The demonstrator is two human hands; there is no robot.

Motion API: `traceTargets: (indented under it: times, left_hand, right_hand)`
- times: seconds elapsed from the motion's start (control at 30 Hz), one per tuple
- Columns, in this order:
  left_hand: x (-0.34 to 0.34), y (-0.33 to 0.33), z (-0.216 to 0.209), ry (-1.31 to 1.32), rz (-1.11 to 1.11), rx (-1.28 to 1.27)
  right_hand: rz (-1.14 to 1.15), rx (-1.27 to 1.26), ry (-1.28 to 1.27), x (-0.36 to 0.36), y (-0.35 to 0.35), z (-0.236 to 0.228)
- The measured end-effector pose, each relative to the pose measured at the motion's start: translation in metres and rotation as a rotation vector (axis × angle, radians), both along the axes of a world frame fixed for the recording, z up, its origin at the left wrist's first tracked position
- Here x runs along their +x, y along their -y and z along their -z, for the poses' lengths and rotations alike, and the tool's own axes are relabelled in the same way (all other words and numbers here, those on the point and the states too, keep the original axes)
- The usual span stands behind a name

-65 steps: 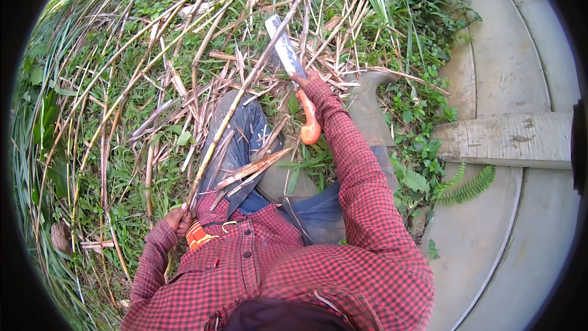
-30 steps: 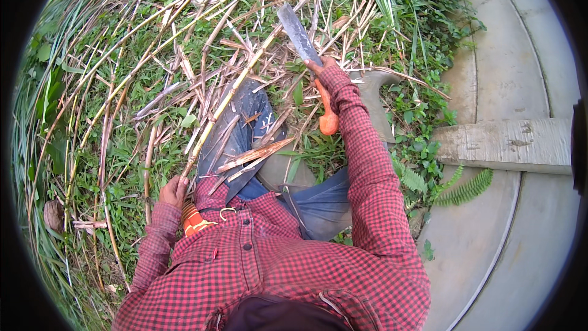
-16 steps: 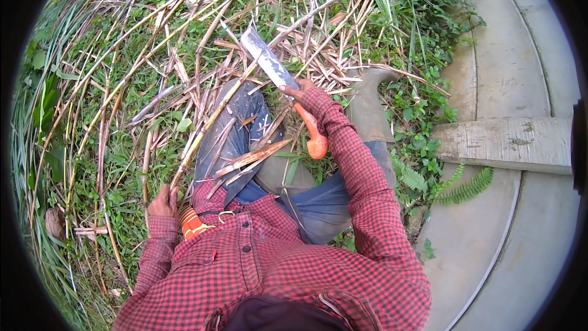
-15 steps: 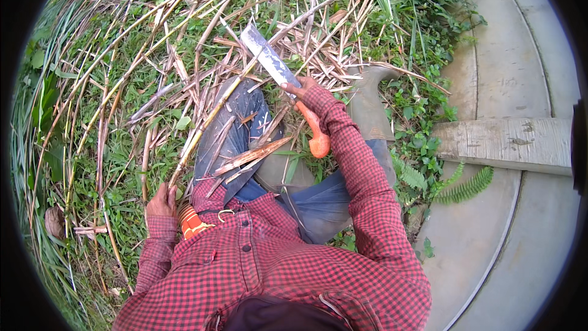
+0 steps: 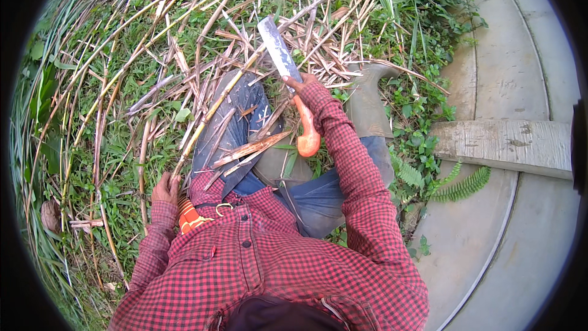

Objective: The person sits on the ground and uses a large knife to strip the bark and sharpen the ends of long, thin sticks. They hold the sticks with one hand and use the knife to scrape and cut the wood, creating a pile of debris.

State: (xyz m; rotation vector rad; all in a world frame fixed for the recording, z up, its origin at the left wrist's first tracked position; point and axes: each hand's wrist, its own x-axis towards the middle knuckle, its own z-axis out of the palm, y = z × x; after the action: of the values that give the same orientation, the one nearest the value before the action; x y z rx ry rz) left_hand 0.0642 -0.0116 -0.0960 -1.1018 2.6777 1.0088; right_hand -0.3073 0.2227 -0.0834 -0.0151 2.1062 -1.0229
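Note:
My right hand (image 5: 301,83) is closed on a machete (image 5: 277,46) where the blade meets its curved orange handle, whose knobbed end points back toward me. The broad, worn blade points away from me, and its far part crosses the line of a long yellowish cane stalk (image 5: 213,109); I cannot tell whether they touch. My left hand (image 5: 165,189) grips the near end of that stalk beside my left hip. From there the stalk slants over my left thigh and away to the far right. Split strips of cane (image 5: 254,146) lie across my lap.
More long stalks (image 5: 103,107) lie over the grass at the left. Dry shavings (image 5: 327,52) litter the ground beyond my legs. A grey-green boot (image 5: 369,101) is on my right foot. Concrete slabs (image 5: 496,73) and a crossing beam (image 5: 508,144) stand at the right.
The machete blade has shifted right and turned a little more upright, its handle end swinging slightly left. My left hand has moved slightly forward, still on the stalk.

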Motion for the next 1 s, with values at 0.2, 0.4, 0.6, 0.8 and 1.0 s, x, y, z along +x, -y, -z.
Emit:
traceTargets:
  times: [0.2, 0.4, 0.6, 0.8, 1.0]
  left_hand:
    - [0.009, 0.01, 0.016, 0.094, -0.028, 0.081]
    - [0.002, 0.018, 0.018, 0.104, -0.064, 0.409]
    - [-0.003, 0.015, 0.02, -0.028, -0.089, 0.417]
    - [-0.058, 0.03, 0.024, 0.077, -0.069, 0.9]
    - [-0.107, 0.033, 0.003, 0.228, -0.021, 1.142]
  right_hand:
    - [-0.231, -0.067, -0.054, 0.027, -0.005, -0.014]
    - [-0.377, -0.089, 0.02, 0.053, -0.003, 0.01]
    - [-0.017, -0.226, 0.153, 0.062, 0.009, 0.009]
    - [-0.326, -0.117, 0.083, 0.065, -0.006, 0.004]
    - [0.01, -0.169, 0.018, 0.037, -0.021, 0.016]
